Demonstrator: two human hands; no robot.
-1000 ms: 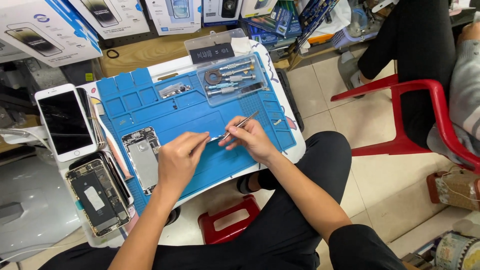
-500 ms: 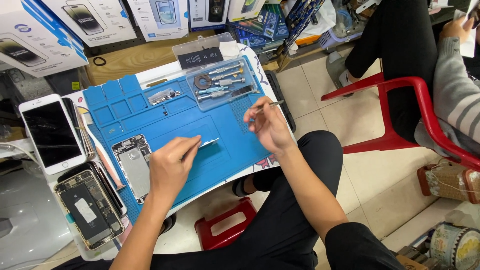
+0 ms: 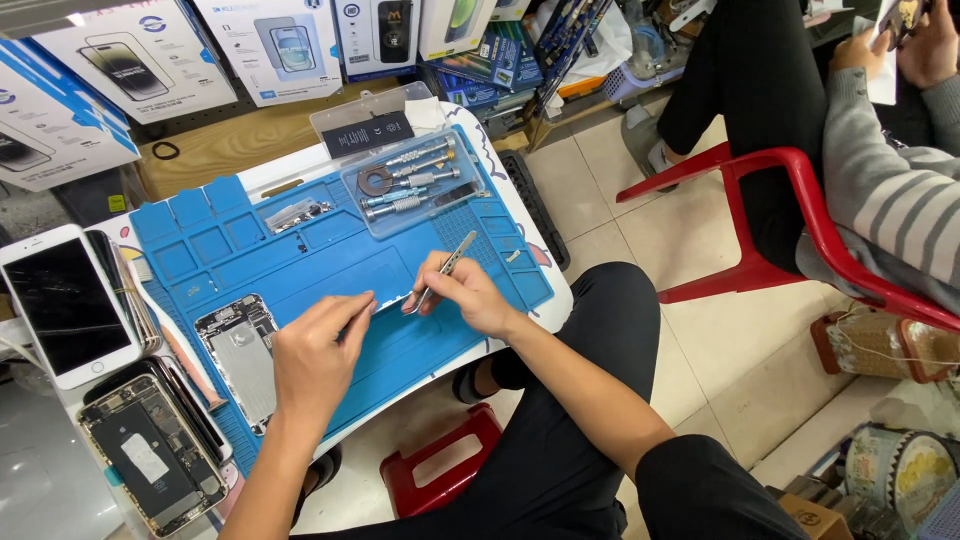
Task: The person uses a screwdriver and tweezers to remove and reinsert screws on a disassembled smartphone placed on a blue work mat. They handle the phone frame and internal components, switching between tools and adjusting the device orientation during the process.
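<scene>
A person's right hand, which half a second ago was lifted toward the clear tool tray, is back over the blue repair mat, fingers pinched on metal tweezers whose tips now meet the left hand. That hand, loosely curled, pins a small part, too tiny to identify, against the mat; the work on it looks resumed. Left of it lies an opened phone chassis, beyond that a white-framed phone. Above the hands stand white-and-blue rectangular boxes picturing phones; a red plastic chair sits to the right.
</scene>
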